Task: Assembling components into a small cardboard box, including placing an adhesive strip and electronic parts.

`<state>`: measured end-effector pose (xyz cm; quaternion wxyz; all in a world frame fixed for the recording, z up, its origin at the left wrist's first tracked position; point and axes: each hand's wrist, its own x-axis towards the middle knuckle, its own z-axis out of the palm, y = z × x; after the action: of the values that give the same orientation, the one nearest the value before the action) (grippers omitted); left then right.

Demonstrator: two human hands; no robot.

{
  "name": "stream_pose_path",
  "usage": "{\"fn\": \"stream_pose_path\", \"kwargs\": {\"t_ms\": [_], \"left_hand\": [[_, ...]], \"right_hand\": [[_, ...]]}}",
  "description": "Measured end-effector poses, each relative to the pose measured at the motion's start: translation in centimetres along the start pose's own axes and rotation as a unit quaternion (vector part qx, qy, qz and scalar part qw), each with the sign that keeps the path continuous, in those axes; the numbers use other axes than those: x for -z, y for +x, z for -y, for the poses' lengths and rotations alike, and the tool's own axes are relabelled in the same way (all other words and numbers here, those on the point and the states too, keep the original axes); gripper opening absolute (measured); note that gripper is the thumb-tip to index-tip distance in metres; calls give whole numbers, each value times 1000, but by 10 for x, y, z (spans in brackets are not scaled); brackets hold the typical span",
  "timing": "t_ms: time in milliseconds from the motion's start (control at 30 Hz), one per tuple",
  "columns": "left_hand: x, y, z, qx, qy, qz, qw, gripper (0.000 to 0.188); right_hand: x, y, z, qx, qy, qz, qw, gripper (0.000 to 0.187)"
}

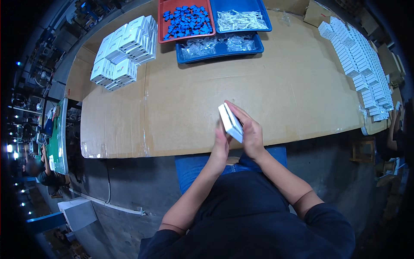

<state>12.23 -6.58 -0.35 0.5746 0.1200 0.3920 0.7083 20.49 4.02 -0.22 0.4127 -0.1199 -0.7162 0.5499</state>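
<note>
Both hands hold a small white box [230, 122] just right of frame centre, over the near edge of the cardboard-covered table [189, 103]. The left hand [222, 144] supports it from below; the right hand [250, 131] wraps its far side, fingers closed on it. Because the box is tilted and sits above the table edge, a slipping grip would likely drop it into the lap. Stacked white boxes [123, 54] lie upper left, parts trays [215, 26] top centre.

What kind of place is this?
Probably a packing bench in a small factory: stacks of white boxes, trays of small parts, a cardboard-covered table, and both hands holding one small white box.
</note>
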Motion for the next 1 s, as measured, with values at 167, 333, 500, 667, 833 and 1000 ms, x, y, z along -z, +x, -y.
{"fn": "stream_pose_path", "kwargs": {"t_ms": [167, 333, 500, 667, 833, 1000], "left_hand": [[10, 8, 1, -137, 244, -48, 959, 64], [19, 14, -2, -111, 66, -152, 980, 67], [18, 15, 1, -79, 125, -147, 978, 71], [16, 14, 4, -92, 168, -195, 962, 63], [5, 9, -1, -98, 160, -215, 958, 56], [11, 10, 5, -98, 157, -220, 958, 50]], "right_hand": [[3, 4, 8, -141, 117, 52, 982, 61], [12, 0, 10, -39, -81, 175, 980, 55], [10, -7, -7, -8, -131, 152, 980, 55], [5, -13, -17, 75, -188, 126, 971, 52], [5, -16, -15, 88, -207, 133, 965, 50], [1, -18, -19, 109, -221, 131, 960, 48]]}}
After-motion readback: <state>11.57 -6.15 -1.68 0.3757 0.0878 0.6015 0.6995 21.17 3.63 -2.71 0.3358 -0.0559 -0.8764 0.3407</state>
